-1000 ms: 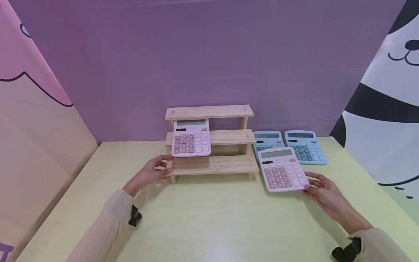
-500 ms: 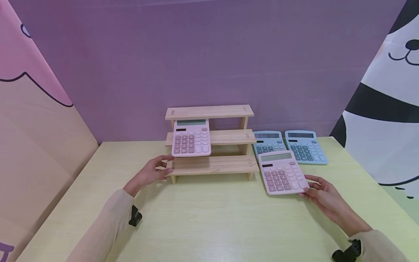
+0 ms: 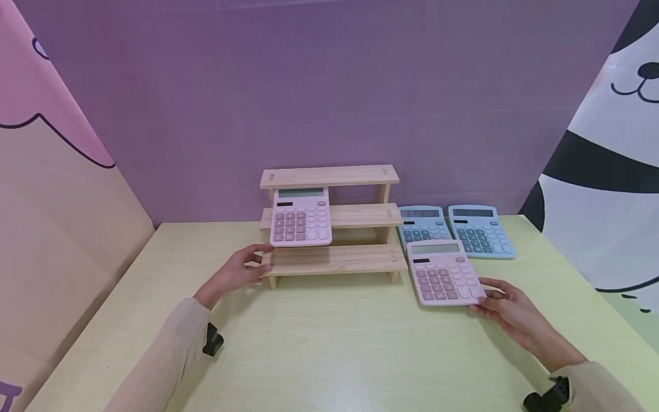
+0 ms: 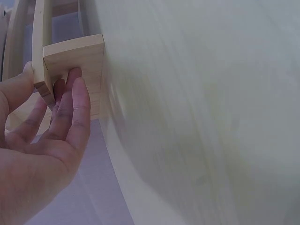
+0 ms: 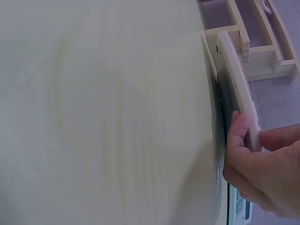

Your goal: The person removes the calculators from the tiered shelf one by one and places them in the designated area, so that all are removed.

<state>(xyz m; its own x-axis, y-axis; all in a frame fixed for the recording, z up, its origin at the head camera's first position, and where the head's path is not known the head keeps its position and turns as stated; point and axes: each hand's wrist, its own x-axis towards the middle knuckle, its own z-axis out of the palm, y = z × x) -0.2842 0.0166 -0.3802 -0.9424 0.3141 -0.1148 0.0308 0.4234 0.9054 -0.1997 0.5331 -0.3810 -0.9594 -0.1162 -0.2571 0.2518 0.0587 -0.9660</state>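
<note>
My right hand [image 3: 507, 306] pinches the lower right corner of a pink calculator [image 3: 443, 274], thumb on its face and fingers beneath. In the right wrist view this calculator [image 5: 239, 75] is seen edge-on, raised off the table at a slant. My left hand [image 3: 241, 269] grips the left end of the lowest board of a three-tier wooden shelf stand [image 3: 334, 260]. Seen from the left wrist, the thumb and fingers lie on opposite sides of the board [image 4: 41, 47]. A second pink calculator [image 3: 301, 217] leans on the stand's middle tier at the left.
Two blue calculators [image 3: 481, 232] lie on the table right of the stand, the left one [image 3: 422, 220] partly hidden by the held pink calculator. A purple cloth wall [image 3: 329, 86] rises behind the table [image 3: 329, 343].
The held pink calculator has shifted slightly toward me and turned a little straighter with my right hand. My left hand and the stand have stayed put.
</note>
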